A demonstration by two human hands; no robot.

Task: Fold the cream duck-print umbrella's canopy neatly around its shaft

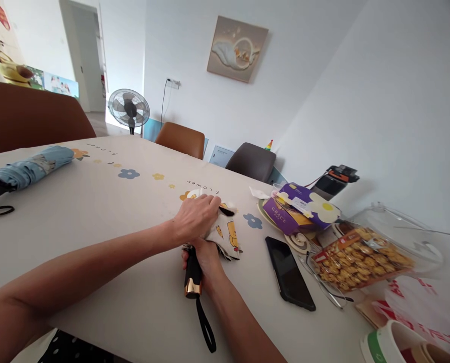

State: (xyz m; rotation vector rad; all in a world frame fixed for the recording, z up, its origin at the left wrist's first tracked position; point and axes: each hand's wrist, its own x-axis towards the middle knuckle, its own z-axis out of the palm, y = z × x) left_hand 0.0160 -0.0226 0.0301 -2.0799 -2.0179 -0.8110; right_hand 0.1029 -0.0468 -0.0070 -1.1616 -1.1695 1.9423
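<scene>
Printed umbrella [230,237], pale with yellow cartoon figures, lies near the middle of the desk [107,227], its canopy drawn in and both hands on it. Working across from the left, a blue umbrella [36,166] rests on its own, its fabric wrapped close around the shaft and its cord loop [0,212] slack on the surface; no hand is near it, and it looks finished with.

Next comes the left hand [196,218], its fingers curled over the top of the printed canopy and grasping it. Just below, the right hand [208,259] is wrapped around the base of the canopy, beside the black handle [193,275] with its gold-coloured end; a wrist strap [206,330] hangs from there towards the near edge.

As for progress, the canopy is folded down, which seems to be the larger part done. The cloth beyond the fingers flares in loose pleats, so neatening and securing it appear to be what is left. A dark strip [228,212] shows by the left fingertips; I cannot tell whether it is a fastening band or the lining, and no closed fastening is visible.

Further right, a phone [290,272] lies untouched, then a purple box [302,206], a pair of glasses [325,287] and a pack of biscuits [364,254], all apart from the hands.
</scene>
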